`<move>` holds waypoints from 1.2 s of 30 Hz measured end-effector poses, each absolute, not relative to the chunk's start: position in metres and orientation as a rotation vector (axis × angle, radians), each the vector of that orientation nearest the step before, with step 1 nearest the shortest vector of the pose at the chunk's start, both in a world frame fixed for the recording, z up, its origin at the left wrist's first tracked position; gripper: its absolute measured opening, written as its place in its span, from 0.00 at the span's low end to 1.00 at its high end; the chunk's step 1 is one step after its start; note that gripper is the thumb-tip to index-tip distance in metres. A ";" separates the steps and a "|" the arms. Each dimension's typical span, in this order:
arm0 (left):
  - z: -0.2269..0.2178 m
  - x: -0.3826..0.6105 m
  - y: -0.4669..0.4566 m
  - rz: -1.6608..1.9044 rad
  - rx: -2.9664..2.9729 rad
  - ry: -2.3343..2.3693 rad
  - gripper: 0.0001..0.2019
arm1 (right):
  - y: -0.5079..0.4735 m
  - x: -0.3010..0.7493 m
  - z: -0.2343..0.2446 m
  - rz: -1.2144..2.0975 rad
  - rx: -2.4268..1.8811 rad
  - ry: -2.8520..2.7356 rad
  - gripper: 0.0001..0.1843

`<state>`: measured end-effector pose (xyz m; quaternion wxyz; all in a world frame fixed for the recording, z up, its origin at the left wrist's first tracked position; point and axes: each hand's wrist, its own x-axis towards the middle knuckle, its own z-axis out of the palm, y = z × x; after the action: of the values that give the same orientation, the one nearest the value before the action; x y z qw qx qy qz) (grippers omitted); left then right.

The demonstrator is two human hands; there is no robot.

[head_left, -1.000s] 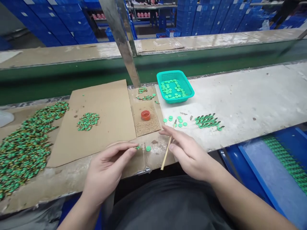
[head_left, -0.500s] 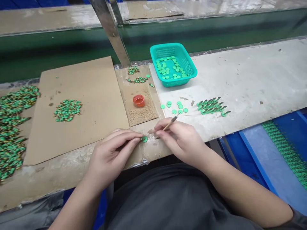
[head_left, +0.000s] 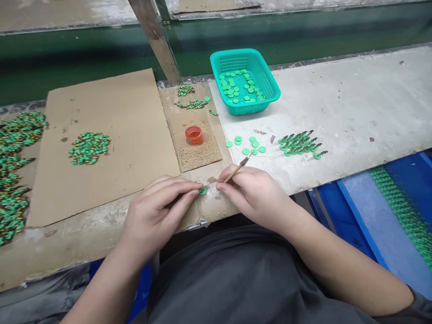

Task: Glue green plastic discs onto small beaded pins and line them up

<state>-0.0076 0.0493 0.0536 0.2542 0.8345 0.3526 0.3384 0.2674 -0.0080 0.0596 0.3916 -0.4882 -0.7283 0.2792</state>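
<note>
My left hand pinches a small dark-and-green piece with a round green disc at its end, close to the table's front edge. Most of that piece is hidden by my fingertips. A thin brush lies in my right hand, its dark bristle end pointing up and away. Thumb and index finger of that hand are pinched together just right of the disc; whether they hold something else I cannot tell. Beyond the brush are several loose green discs. Farther right, dark pieces stand on green discs in a tight group.
A teal basket with green discs stands at the back. A red cup sits on speckled cardboard. Small green-and-gold pieces are heaped on a cardboard sheet, with a larger pile at far left. A metal post rises behind.
The view has shifted slightly. My right hand's pinched fingertips have come a little nearer the disc, and the brush has tilted lower. The left hand keeps its hold.
</note>
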 end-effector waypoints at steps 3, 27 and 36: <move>0.054 -0.007 0.048 0.940 2.293 0.945 0.07 | -0.008 0.269 0.062 0.670 -1.272 -1.937 0.15; 0.056 -0.003 0.042 0.912 2.293 1.041 0.09 | 0.006 0.246 0.058 0.666 -1.268 -1.944 0.16; 0.058 -0.003 0.043 0.898 2.297 1.028 0.09 | 0.013 0.243 0.059 0.680 -1.233 -2.020 0.11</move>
<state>-0.0029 0.0434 0.0584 0.2327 0.8360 0.3743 0.3268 0.2431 0.0133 0.0589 0.3334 -0.4721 -0.7735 0.2603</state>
